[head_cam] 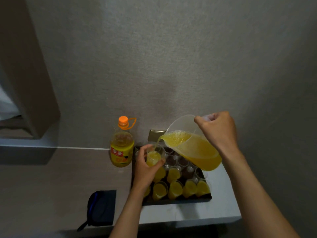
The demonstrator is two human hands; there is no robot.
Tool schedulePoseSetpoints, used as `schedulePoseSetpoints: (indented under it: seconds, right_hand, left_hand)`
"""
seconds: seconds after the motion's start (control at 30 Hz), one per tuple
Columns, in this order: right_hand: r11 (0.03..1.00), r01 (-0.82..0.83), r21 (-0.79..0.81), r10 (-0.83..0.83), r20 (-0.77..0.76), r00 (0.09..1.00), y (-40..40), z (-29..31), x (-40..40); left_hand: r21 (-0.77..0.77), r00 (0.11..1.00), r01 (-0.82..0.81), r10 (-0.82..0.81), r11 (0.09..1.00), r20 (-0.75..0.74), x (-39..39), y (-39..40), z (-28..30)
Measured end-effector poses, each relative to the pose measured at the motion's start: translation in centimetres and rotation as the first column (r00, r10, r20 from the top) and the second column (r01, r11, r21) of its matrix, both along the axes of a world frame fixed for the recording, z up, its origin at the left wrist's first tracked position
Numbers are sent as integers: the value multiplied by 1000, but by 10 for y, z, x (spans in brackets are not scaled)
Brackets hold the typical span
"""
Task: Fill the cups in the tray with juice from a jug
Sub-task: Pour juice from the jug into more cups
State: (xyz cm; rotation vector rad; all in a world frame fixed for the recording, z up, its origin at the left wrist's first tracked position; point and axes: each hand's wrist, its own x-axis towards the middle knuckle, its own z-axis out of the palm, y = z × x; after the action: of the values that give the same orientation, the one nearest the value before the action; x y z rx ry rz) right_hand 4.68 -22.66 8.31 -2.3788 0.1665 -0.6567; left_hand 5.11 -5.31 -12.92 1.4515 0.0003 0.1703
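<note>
A dark pouch (pixel 101 208) is seen at the bench's (pixel 51 177) near edge. Filled cups (pixel 175 188) line the tray's (pixel 176 200) near side (farther ones clear). A cup (pixel 154 156) is gripped by the left hand (pixel 145 166) above the tray's far-left corner. The jug (pixel 190 145) is gripped and tilted by the right hand (pixel 217 129), juice (pixel 158 140) streaming. A bottle (pixel 122 145) stands by the wall.

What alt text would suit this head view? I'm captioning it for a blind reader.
The right hand tips a clear jug, pouring orange juice into a cup the left hand holds above a dark tray. The tray's near cups are filled and the far ones empty; a juice bottle stands to its left.
</note>
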Motion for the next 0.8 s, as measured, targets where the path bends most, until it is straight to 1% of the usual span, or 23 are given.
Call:
schedulePoseSetpoints:
  seconds: [0.3, 0.63, 0.8]
  right_hand:
    - [1000, -3, -11, 3, 3, 1000, 3, 1, 1]
    - [1000, -18, -12, 18, 0, 1000, 4, -3, 6]
    - [1000, 2, -21, -2, -8, 1000, 3, -2, 6]
  left_hand:
    - [23, 1000, 4, -4, 1000, -7, 0, 4, -1]
    - [9, 1000, -18, 18, 1000, -16, 3, 7, 0]
    - [-2, 1000, -19, 19, 1000, 0, 2, 6, 3]
